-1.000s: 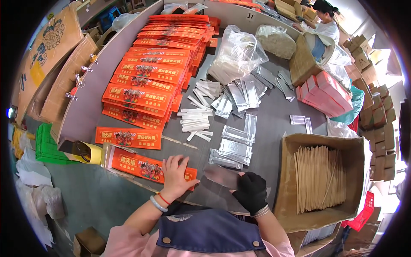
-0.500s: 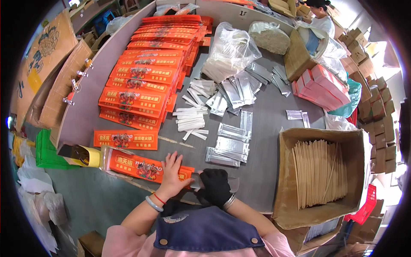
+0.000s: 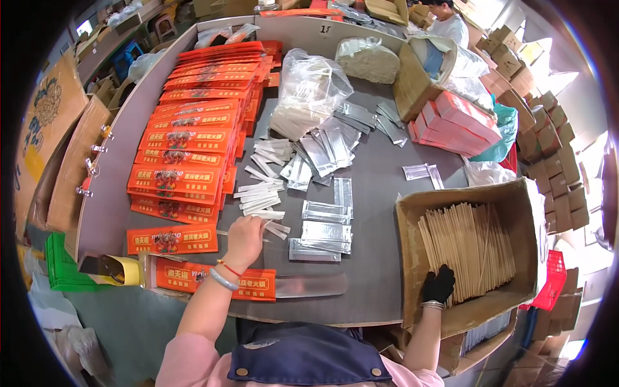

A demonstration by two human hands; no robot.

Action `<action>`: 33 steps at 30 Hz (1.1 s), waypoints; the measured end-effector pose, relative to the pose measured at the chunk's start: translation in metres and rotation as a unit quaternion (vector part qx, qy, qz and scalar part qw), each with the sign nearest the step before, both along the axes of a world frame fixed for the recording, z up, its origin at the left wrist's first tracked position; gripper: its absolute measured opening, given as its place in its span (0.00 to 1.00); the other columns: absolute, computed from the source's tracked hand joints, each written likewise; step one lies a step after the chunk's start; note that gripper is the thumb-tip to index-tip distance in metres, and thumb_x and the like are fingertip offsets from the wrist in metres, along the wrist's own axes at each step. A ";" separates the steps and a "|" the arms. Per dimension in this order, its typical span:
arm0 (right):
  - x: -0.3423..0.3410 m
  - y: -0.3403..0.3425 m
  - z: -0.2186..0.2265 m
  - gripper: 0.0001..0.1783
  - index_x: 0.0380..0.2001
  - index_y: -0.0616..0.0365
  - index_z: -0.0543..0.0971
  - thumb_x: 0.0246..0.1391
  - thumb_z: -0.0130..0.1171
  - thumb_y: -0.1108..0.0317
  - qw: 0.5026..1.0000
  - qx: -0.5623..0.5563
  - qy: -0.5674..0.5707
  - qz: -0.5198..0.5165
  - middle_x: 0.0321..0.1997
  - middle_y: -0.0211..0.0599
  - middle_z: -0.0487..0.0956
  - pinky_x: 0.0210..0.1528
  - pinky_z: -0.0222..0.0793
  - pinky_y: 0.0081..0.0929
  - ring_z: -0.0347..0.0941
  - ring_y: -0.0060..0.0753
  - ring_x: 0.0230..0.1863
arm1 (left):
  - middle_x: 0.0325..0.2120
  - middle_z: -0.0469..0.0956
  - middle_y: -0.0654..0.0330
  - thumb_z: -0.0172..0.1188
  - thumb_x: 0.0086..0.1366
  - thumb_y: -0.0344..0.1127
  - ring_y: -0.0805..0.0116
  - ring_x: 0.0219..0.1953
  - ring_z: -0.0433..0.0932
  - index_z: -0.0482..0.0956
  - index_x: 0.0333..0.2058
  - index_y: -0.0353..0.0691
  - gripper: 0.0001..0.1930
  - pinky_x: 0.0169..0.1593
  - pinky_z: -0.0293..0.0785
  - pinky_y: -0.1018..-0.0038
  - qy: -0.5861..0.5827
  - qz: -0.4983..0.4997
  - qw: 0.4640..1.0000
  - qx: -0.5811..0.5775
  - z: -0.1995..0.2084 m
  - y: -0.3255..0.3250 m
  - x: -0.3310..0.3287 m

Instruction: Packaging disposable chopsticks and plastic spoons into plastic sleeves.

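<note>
My left hand [image 3: 245, 238] is over the lower end of a loose pile of slim white paper packets [image 3: 258, 197], its fingers pinched on one packet. Beneath that forearm lies a flat orange printed sleeve [image 3: 255, 285], with a strip of clear film [image 3: 313, 285] sticking out of its right end. My right hand [image 3: 438, 285], in a black glove, reaches into an open cardboard box [image 3: 411, 238] on the right. Its fingers are bent around the near ends of some wooden chopsticks [image 3: 471, 248].
Stacked orange sleeves [image 3: 184, 138] fill the table's left side, beside a grey partition [image 3: 116, 168]. Silver flat packets [image 3: 322, 232] lie mid-table. Behind them are a clear plastic bag [image 3: 309, 90] and pink boxes [image 3: 454, 126]. A person [image 3: 448, 26] is at the far right.
My left hand has lifted off the orange sleeve and moved up to the white packets. My right hand has left the sleeve's end and gone right into the chopstick box. The whole view has shifted.
</note>
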State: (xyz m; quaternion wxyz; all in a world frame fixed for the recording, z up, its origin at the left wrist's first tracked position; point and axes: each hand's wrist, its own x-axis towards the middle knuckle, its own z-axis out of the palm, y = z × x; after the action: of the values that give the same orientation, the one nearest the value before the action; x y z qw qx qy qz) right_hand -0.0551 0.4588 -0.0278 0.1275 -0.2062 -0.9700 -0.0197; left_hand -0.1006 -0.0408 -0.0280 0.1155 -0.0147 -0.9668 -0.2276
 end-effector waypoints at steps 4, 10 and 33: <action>-0.004 0.011 -0.015 0.10 0.38 0.60 0.72 0.56 0.56 0.66 0.999 0.013 -0.039 0.010 0.40 0.50 0.73 0.46 0.68 0.47 0.70 0.55 0.44 | 0.27 0.76 0.52 0.61 0.58 0.29 0.48 0.34 0.76 0.76 0.28 0.38 0.03 0.37 0.73 0.57 -0.016 -0.042 0.999 0.017 0.015 0.036 -0.012; -0.005 -0.008 -0.013 0.06 0.36 0.62 0.72 0.59 0.52 0.70 0.999 -0.005 0.017 0.030 0.37 0.51 0.73 0.45 0.68 0.46 0.71 0.54 0.42 | 0.33 0.75 0.57 0.64 0.55 0.30 0.53 0.42 0.73 0.78 0.31 0.41 0.05 0.43 0.70 0.59 0.037 -0.134 0.990 0.018 -0.010 0.082 -0.066; -0.013 -0.129 0.049 0.17 0.51 0.51 0.78 0.58 0.56 0.69 0.854 -0.293 -0.148 0.404 0.32 0.43 0.74 0.37 0.70 0.38 0.74 0.48 0.34 | 0.37 0.75 0.62 0.75 0.42 0.41 0.58 0.43 0.71 0.81 0.35 0.47 0.20 0.47 0.66 0.62 -0.132 -0.152 0.978 0.059 0.024 0.055 0.077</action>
State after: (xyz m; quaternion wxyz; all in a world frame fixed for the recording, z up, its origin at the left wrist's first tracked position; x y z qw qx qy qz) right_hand -0.0682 0.3296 0.0215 -0.0873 0.1816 -0.9362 0.2880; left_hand -0.0232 0.0139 -0.0042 -0.0480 -0.1245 -0.9447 -0.2995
